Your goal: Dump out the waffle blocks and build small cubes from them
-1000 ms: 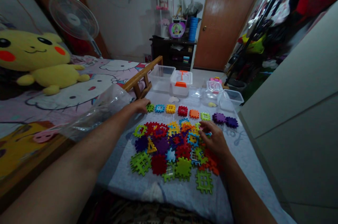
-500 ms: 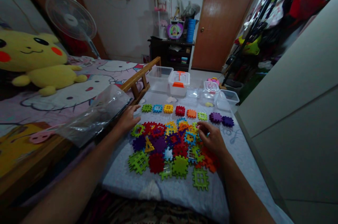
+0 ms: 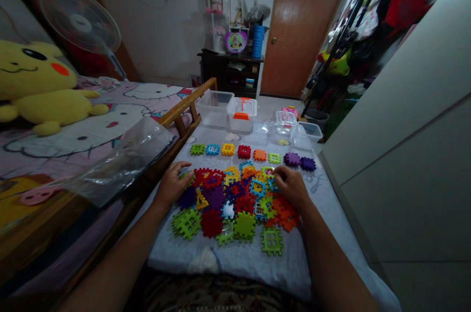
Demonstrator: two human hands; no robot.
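Interlocking plastic building tiles in many colours lie in a loose spread, with a purple tile [image 3: 215, 197] and a dark red tile [image 3: 212, 224] among them. My left hand [image 3: 172, 185] is at the left edge of the spread, its thumb and fingers apart, partly covering a green ring-shaped tile [image 3: 190, 179]. At the right edge, my right hand [image 3: 293, 185] has its fingers bent and drawn together beside a blue tile [image 3: 273, 184]; whatever they may hold is hidden. Orange tiles [image 3: 287, 214] lie below that hand. A green window tile [image 3: 272, 241] sits apart near the front.
Behind the spread runs a row of tile stacks, including a red stack [image 3: 244, 151] and a dark purple stack [image 3: 308, 164]. Farther back stand clear boxes, one with an orange-handled lid [image 3: 242, 115]. A wooden rail [image 3: 184, 108] borders the left, a pale cabinet [image 3: 401, 155] the right.
My left hand has moved in closer to the green ring-shaped tile. My right hand stays at the right edge, its fingers more curled. The whole view has shifted slightly.
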